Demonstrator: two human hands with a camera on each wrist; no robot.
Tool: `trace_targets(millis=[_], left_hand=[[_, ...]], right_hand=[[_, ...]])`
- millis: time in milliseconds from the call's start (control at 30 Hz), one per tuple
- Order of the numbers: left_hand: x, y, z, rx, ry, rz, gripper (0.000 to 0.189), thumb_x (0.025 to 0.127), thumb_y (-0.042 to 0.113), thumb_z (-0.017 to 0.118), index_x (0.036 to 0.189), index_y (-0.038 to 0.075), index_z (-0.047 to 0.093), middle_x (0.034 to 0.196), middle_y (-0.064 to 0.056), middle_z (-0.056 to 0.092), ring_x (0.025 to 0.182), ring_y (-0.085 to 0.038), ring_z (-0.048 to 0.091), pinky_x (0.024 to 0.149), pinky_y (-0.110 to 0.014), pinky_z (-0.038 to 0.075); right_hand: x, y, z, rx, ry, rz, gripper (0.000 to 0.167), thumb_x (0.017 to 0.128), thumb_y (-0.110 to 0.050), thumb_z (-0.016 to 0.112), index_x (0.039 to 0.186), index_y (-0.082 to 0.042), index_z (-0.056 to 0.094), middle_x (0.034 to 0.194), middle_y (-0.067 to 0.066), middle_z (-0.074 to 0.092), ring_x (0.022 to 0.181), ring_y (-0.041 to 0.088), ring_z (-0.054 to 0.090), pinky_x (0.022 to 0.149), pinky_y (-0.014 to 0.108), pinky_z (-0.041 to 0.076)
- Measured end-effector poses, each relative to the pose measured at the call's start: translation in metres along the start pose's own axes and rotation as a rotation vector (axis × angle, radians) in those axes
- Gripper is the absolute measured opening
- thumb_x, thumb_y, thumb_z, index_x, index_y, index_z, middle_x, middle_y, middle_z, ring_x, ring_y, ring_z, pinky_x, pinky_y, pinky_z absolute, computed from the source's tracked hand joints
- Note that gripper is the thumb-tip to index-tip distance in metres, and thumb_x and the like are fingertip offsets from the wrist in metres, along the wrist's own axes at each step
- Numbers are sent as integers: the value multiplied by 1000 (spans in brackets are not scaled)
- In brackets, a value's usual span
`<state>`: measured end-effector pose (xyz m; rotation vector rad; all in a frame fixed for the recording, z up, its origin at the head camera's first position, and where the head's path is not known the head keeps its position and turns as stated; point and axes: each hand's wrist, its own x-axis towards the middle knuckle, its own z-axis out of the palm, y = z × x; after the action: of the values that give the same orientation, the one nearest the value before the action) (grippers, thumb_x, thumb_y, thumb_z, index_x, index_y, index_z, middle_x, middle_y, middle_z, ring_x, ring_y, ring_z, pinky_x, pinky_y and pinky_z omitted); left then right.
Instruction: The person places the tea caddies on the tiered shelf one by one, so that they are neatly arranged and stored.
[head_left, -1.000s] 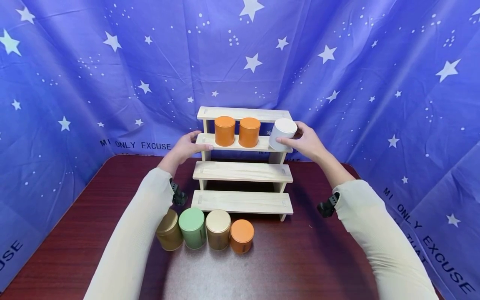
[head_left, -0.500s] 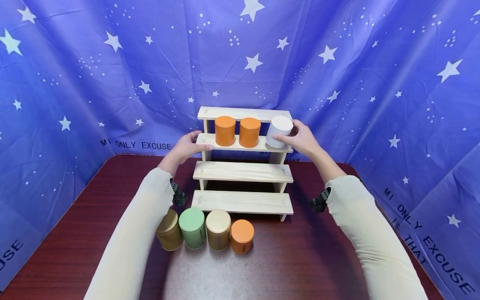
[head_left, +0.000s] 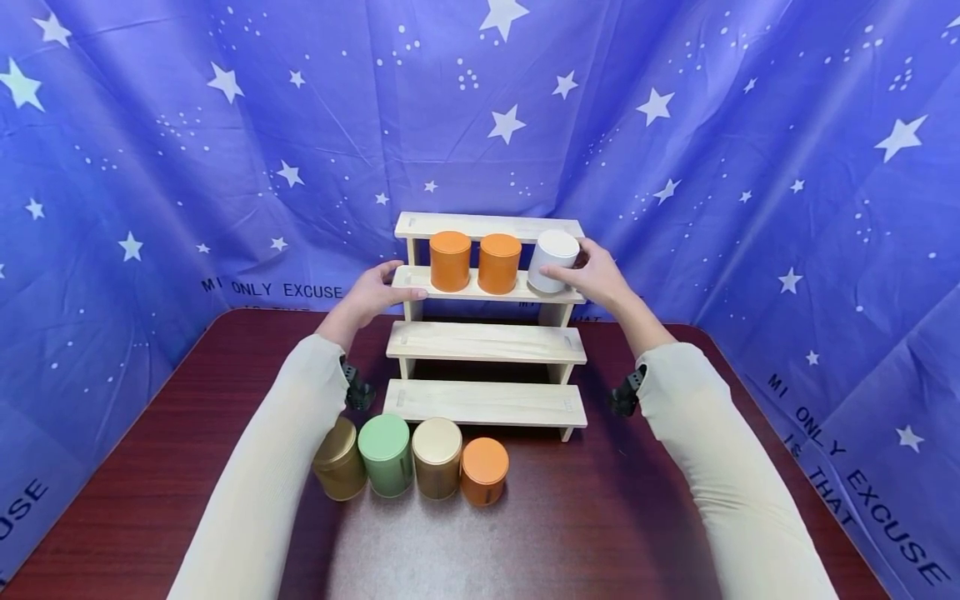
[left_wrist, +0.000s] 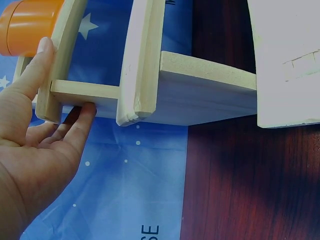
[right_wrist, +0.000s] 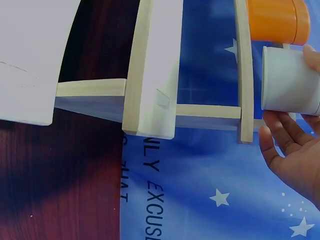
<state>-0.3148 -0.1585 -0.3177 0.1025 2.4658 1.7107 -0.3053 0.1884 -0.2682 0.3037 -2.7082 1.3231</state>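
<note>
White can (head_left: pixel 550 257) nearer middle orange can (head_left: pixel 498 267)

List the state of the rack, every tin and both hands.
Rack: standing
White tin: closed, held
Right hand: holds white tin
Left hand: grips rack
Left shelved orange tin: closed, upright
Right shelved orange tin: closed, upright
Brown tin: closed, upright
Green tin: closed, upright
Gold tin: closed, upright
Lower orange tin: closed, upright

Blue curtain (head_left: pixel 330 150) with white stars (head_left: pixel 506 125) hangs before me across the upper frame; light glares off the dark reddish counter (head_left: pixel 585 525) at bottom centre.
</note>
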Motion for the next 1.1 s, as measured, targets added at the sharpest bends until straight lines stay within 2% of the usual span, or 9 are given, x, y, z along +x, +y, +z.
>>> trace_targets(millis=[367,567,833,1100], left_hand=[[1,2,0,3,-1,-4,92,79,22,76,150,8,18,145,-20,37,126,-31,46,108,-42,38],[2,2,1,-5,-7,-5,92,79,21,75,150,8,17,146,-21,37,126,-31,46,108,-42,38],[1,1,1,-10,-12,-13,93,80,21,75,150,9,16,147,-20,35,127,-31,45,108,-43,37],[0,1,1,15,5,-5,92,79,22,75,150,7,18,146,-21,36,126,-31,46,108,-42,38]], right_hand=[[4,2,6,11,-1,16,68,78,-37,75,131,-7,46,119,14,56,105,23,52,90,34,43],[6,2,8,29,-9,28,71,78,-36,75,134,-5,43,123,15,55,109,24,51,94,38,43],[6,6,12,22,-30,43,76,78,-39,74,138,-8,40,123,16,53,111,27,51,95,42,46],[6,8,15,40,-18,61,81,77,-44,74,141,-9,37,123,15,53,112,27,50,96,41,46]])
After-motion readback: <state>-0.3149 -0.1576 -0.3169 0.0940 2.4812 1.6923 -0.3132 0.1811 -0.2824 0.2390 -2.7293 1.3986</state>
